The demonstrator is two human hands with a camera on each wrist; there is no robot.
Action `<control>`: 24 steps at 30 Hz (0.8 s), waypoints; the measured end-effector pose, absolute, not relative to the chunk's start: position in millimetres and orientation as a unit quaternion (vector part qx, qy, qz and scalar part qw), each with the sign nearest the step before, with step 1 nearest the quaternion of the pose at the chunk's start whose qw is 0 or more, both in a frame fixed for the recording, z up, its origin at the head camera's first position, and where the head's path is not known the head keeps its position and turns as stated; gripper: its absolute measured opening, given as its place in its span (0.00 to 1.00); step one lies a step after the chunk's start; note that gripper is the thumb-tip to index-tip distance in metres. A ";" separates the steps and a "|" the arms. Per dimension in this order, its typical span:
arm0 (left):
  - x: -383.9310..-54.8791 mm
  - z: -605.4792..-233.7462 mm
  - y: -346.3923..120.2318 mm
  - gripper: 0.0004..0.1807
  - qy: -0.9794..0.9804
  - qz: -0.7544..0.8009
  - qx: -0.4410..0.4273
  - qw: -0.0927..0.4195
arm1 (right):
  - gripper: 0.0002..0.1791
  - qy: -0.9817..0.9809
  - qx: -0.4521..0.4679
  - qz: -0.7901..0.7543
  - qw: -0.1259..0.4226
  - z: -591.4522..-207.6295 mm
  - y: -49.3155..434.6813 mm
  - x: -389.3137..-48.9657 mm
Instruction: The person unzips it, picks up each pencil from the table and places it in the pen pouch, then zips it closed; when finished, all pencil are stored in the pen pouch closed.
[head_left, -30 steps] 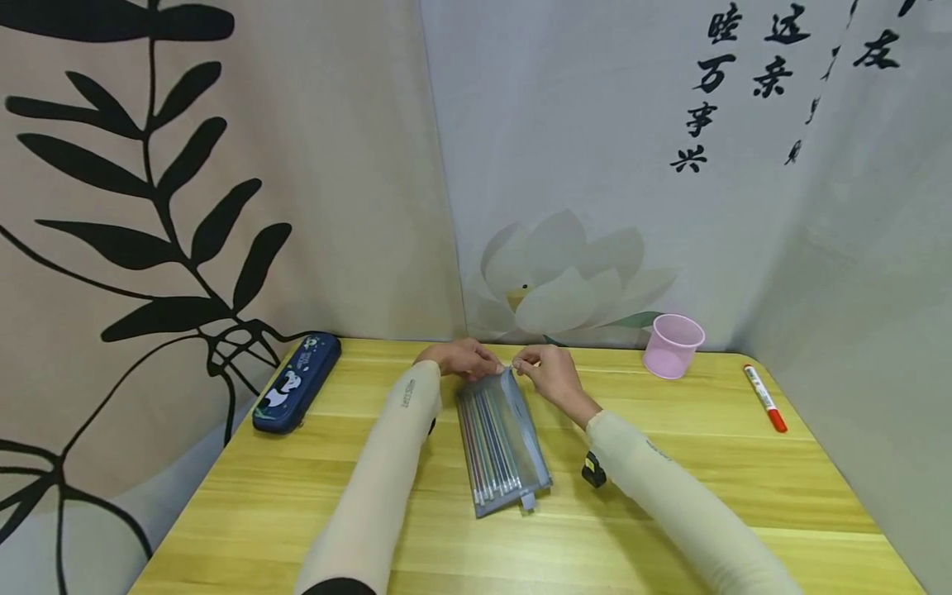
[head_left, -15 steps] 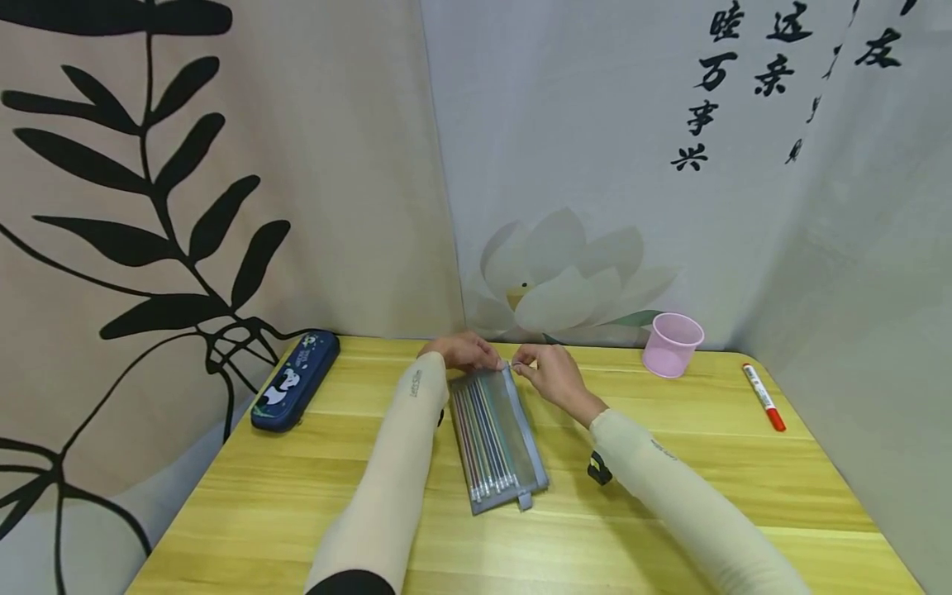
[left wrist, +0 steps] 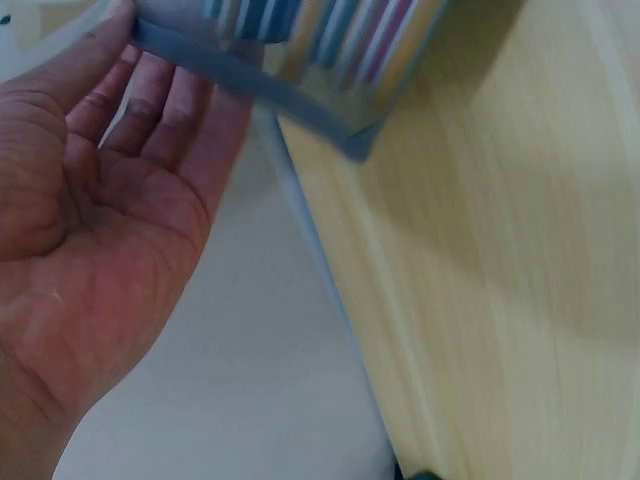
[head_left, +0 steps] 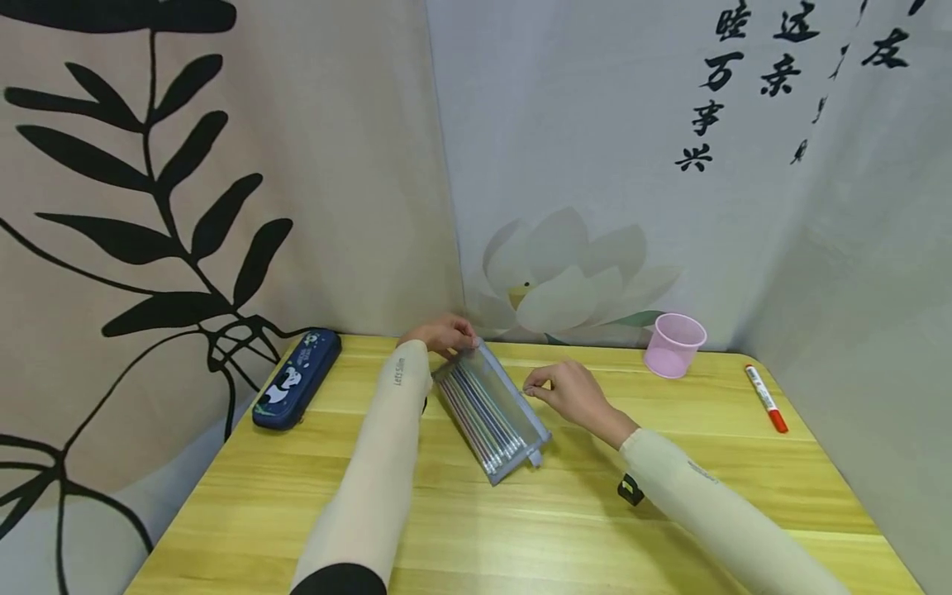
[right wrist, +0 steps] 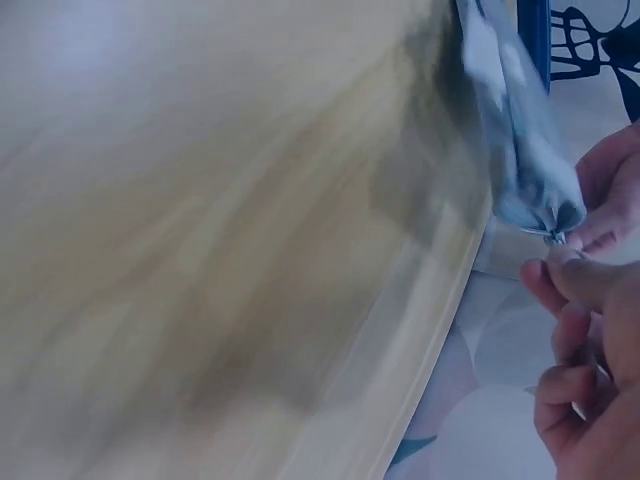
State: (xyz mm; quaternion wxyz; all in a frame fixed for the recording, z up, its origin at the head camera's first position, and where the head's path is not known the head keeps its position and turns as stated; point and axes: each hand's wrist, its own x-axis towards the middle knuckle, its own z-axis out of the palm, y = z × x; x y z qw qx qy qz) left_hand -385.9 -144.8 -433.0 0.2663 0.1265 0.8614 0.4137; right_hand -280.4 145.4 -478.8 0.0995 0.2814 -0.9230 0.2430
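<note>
A see-through grey-blue zip pencil pouch [head_left: 491, 409] with several coloured pencils [head_left: 479, 417] inside slants above the middle of the table in the head view. My left hand [head_left: 442, 335] holds its far end, thumb on one side and fingers behind, as the left wrist view shows with the pouch's edge [left wrist: 250, 85]. At the pouch's zip side, my right hand [head_left: 576, 395] pinches the small zip pull between thumb and forefinger. In the right wrist view that pull [right wrist: 554, 238] sits at the fingertips, with the other fingers curled.
A dark blue panda pencil case [head_left: 297, 380] lies at the table's left edge. At the back right stands a pink cup [head_left: 673, 347], and a red-and-white marker [head_left: 766, 398] lies near the right edge. A cloth-covered wall [head_left: 357, 207] rises behind the wooden table [head_left: 476, 545].
My right hand has moved along the zip side toward the near right, away from my left hand. My left hand has shifted left and away, and the pouch has turned to slant more.
</note>
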 end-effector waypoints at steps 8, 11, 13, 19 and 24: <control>-382.4 -428.2 -165.7 0.10 0.861 0.419 0.091 0.274 | 0.03 -0.928 0.275 0.242 0.066 -473.8 193.3 -273.3; -382.3 -433.3 -169.2 0.10 0.870 0.399 0.097 0.274 | 0.03 -0.929 0.269 0.243 0.075 -473.2 210.4 -276.7; -381.0 -435.9 -167.2 0.09 0.879 0.374 0.115 0.274 | 0.03 -0.931 0.265 0.237 0.083 -473.6 219.6 -280.1; -375.1 -436.9 -149.0 0.07 0.902 0.293 0.178 0.263 | 0.03 -0.943 0.235 0.210 0.104 -485.3 242.6 -293.5; -366.6 -436.7 -137.8 0.06 0.920 0.215 0.224 0.239 | 0.03 -0.948 0.215 0.206 0.116 -497.1 258.1 -298.8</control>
